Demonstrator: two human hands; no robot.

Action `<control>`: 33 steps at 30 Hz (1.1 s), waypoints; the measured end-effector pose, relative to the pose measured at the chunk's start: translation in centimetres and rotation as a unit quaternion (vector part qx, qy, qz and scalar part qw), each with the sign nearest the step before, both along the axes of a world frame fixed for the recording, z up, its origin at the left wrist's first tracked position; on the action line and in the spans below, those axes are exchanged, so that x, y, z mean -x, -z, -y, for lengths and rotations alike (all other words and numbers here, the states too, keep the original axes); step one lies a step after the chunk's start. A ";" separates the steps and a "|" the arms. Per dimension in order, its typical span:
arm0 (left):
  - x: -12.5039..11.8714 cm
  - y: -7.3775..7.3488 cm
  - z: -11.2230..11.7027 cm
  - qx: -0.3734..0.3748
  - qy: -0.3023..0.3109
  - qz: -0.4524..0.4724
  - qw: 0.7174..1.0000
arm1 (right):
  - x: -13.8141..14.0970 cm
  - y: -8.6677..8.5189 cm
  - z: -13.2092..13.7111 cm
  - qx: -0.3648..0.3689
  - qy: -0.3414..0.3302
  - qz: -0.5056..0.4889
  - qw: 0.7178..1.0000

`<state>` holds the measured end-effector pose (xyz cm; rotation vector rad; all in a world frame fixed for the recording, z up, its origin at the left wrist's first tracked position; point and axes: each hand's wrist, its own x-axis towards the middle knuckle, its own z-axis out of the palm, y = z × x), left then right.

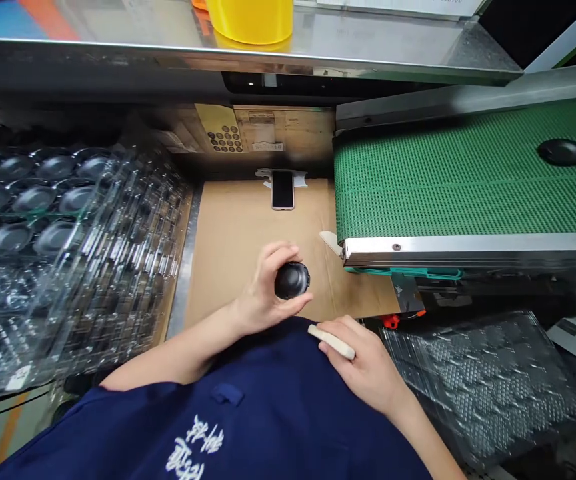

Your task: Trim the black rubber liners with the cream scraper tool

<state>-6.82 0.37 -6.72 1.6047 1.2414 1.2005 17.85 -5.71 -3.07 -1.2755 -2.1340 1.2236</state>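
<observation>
Between the thumb and fingers of my left hand (273,283) is a round black plastic part (292,280), dished in the middle, with small notches at its rim. I grip it by its edge above the cardboard sheet (233,233). Close to my shirt, my right hand (363,360) is closed around a short cream-coloured stick-like tool (332,342). Part of that tool is hidden by the fingers, so its kind does not show. A similar black round part (562,153) lies on the green conveyor belt (418,180) at the right.
Stacked clear plastic trays (133,247) at the left hold several black round parts (33,199). A phone (283,191) lies at the cardboard's back edge. More clear trays (493,380) are at the lower right. A metal shelf (368,40) with a yellow container (252,20) crosses the top.
</observation>
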 end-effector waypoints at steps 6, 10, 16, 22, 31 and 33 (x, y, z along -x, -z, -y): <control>4.8 7.3 -3.6 0.176 -0.153 -0.096 0.968 | -0.2 0.2 0.3 0.030 0.020 -0.017 0.999; 10.8 9.7 -3.0 0.224 -0.270 -0.195 0.916 | -0.6 1.0 0.7 0.043 0.041 -0.038 0.997; 12.8 10.8 1.2 0.215 -0.311 -0.337 0.862 | -0.7 1.5 0.5 0.025 0.034 -0.042 0.998; 12.3 11.4 2.0 0.209 -0.304 -0.410 0.834 | -1.0 1.2 0.0 0.004 0.002 -0.042 0.999; 12.3 9.1 -0.2 0.193 -0.325 -0.439 0.815 | -3.8 0.8 0.4 0.011 0.037 -0.051 0.998; 10.5 7.6 -1.9 0.147 -0.324 -0.432 0.829 | -4.8 0.5 0.5 0.010 0.059 -0.054 0.997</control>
